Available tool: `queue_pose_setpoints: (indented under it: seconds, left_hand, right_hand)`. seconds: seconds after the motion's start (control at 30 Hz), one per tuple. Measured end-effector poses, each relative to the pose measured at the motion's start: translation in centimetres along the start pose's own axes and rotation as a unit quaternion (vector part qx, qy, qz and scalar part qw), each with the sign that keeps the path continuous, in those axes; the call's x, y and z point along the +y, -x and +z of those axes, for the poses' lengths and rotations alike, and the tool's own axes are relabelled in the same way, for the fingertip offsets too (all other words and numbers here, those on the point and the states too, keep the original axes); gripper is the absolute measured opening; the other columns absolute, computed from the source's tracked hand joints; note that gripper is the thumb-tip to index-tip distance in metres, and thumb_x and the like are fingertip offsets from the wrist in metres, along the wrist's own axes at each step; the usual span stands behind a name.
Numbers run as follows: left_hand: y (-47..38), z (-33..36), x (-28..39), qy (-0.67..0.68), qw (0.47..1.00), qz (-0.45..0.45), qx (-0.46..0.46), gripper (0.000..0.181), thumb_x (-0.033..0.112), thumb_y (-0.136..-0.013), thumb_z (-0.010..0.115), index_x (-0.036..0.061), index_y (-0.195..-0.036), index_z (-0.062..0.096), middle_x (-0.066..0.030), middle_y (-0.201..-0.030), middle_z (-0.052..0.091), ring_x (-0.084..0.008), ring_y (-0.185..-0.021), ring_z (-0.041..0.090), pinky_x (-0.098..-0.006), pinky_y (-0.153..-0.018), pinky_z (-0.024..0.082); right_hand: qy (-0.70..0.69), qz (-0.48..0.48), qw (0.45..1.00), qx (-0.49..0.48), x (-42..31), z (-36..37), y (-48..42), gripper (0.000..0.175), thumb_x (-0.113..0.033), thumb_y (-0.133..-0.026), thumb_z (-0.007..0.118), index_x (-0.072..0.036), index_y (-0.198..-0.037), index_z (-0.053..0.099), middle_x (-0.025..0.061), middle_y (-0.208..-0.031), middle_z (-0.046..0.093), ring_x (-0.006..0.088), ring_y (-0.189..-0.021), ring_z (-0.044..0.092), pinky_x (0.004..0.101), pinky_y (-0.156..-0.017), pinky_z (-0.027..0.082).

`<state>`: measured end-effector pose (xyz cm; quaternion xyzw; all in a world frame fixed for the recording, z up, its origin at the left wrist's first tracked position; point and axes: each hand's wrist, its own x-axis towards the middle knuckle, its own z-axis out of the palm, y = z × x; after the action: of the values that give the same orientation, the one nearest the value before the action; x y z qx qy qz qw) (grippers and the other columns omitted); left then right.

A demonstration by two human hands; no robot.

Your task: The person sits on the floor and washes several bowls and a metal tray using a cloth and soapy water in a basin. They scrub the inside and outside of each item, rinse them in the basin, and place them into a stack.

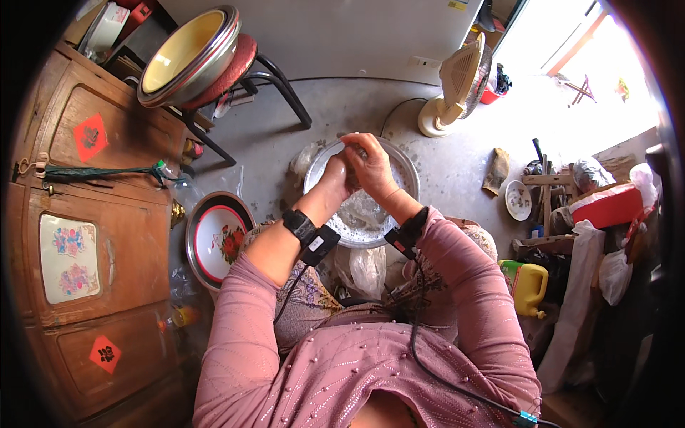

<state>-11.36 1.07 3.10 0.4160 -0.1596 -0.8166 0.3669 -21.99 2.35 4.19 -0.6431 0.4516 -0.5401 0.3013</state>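
A round metal basin (415, 176) stands on the floor before me, with soapy water and a clear plastic bag (365, 209) in it. My left hand (342, 170) and my right hand (369, 160) are pressed together above the basin's far half, the right one partly over the left. Something small and dark shows between the fingers, too hidden to name, and I cannot tell which hand has it. Both wrists bear black straps with small boxes and cables. More clear plastic (361, 270) lies on the floor at the basin's near side, between my legs.
An enamel basin with a flower pattern (211, 243) is at the left, beside a wooden cabinet (128, 257). Stacked basins (184, 59) rest on a stool (283, 88). A fan (455, 85) stands ahead right. A yellow jug (530, 289) and a red box (607, 206) are at the right.
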Motion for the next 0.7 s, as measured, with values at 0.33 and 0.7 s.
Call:
queue_pose_setpoints:
  seconds: [0.33,0.7]
  left_hand:
    - [-1.6,0.7,-1.3,-0.056,0.996,0.027,0.071,0.035,0.041,-0.097,0.044,0.0192,-0.069,0.049,0.0055,-0.051,0.04,-0.0102,-0.034,0.03,-0.0268,-0.034,0.018]
    - [-2.3,-0.3,-3.0,-0.288,0.929,0.214,0.091,0.036,0.028,-0.099,0.038,0.0048,-0.077,0.056,-0.0124,-0.073,0.062,-0.027,-0.065,0.06,-0.036,-0.059,0.046]
  right_hand:
    - [-0.264,0.241,0.925,0.127,2.5,1.6,-0.4,0.014,-0.013,-0.099,0.053,-0.009,-0.106,0.065,-0.0041,-0.077,0.052,0.0054,-0.07,0.047,0.0206,-0.063,0.041]
    - [-0.336,0.339,0.863,0.169,3.8,0.6,-0.5,0.015,-0.017,-0.097,0.053,-0.007,-0.093,0.063,-0.005,-0.065,0.045,0.006,-0.06,0.04,0.0212,-0.056,0.033]
